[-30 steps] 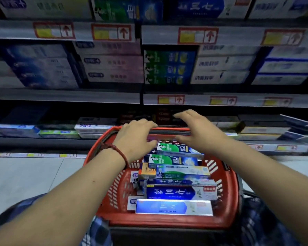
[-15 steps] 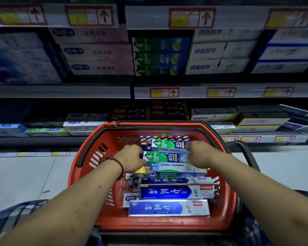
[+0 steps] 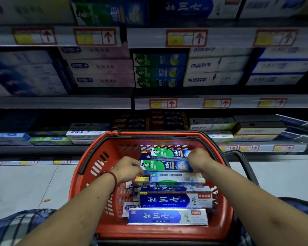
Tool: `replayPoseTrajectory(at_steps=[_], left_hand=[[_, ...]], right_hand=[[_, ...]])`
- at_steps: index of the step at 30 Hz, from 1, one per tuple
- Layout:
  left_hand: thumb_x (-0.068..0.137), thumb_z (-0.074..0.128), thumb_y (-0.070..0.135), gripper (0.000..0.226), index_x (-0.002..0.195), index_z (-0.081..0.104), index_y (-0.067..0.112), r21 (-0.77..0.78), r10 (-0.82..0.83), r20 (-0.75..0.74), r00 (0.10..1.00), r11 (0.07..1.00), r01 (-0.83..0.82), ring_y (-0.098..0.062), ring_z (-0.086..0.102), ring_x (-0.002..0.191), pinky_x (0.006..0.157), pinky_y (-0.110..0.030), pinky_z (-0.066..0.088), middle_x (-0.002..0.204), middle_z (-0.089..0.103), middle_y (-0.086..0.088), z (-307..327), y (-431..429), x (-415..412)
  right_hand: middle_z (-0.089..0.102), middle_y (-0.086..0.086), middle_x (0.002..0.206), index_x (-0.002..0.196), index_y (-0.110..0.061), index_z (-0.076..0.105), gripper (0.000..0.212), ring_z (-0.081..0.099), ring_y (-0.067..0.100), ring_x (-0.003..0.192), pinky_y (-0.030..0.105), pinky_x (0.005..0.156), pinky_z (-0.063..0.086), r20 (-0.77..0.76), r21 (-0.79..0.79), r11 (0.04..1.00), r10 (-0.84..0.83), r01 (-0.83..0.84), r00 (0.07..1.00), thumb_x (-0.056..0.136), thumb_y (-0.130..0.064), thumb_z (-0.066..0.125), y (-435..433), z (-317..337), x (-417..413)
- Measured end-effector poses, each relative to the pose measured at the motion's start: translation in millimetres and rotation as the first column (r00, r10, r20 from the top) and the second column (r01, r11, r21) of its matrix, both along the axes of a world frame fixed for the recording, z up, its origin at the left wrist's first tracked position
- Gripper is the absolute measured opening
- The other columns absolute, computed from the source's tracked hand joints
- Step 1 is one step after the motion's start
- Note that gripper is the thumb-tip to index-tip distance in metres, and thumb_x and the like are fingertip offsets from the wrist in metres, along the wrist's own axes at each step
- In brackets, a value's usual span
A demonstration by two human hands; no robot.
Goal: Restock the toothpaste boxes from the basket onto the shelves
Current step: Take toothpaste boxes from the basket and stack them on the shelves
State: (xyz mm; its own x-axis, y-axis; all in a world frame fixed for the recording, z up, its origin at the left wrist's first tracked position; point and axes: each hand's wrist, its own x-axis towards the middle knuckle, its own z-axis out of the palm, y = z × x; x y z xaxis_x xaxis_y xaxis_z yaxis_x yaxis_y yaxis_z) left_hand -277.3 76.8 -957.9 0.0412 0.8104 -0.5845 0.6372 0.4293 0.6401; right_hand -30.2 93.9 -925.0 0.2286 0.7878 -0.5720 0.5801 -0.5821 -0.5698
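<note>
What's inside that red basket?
In the basket, toothpaste boxes lie flat: green boxes farthest, a pale box, then blue boxes nearest. The left hand and right hand grip the green boxes' ends. More boxes lie beneath, mostly covered; how many cannot be told.

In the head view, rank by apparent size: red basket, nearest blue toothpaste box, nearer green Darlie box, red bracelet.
1. red basket
2. nearest blue toothpaste box, though nearness may flatter it
3. nearer green Darlie box, ends covered
4. red bracelet
</note>
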Motion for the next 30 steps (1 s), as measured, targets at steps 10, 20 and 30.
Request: replayPoseTrajectory(at_steps=[10,20,30], left_hand=[[0.086,0.071,0.022,0.029,0.114,0.073,0.027,0.166,0.373,0.194,0.907,0.899,-0.406,-0.019,0.071,0.096,0.096,-0.041,0.056,0.095,0.075,0.005,35.1,-9.1,-6.2],[0.081,0.069,0.01,0.031,0.09,0.077,0.039,0.356,0.374,0.408,0.833,0.775,-0.522,-0.015,0.072,0.099,0.098,-0.038,0.055,0.095,0.078,0.008,115.4,0.6,-27.4],[0.087,0.063,0.001,0.039,0.115,0.076,0.025,0.555,0.337,0.494,0.801,0.588,-0.589,-0.013,0.068,0.104,0.102,-0.039,0.053,0.104,0.076,0.007,221.3,31.5,-63.9]], right_hand=[[0.063,0.015,0.106,0.122,-0.006,0.062,0.032,0.061,0.028,0.09,0.03,0.073,0.051,-0.399,0.174,0.928,-0.238,0.328,0.885,0.094,-0.001,0.048,-7.6,18.1,-12.0],[0.048,0.011,0.079,0.084,-0.005,0.067,0.007,0.043,0.022,0.08,0.033,0.074,0.034,-0.577,0.305,0.829,-0.231,0.469,0.783,0.08,0.0,0.063,1.7,114.6,-51.1],[0.059,0.002,0.083,0.096,-0.006,0.067,0.011,0.052,0.011,0.073,0.029,0.062,0.043,-0.592,0.497,0.769,-0.037,0.401,0.805,0.091,-0.002,0.058,31.3,231.5,-88.3]])
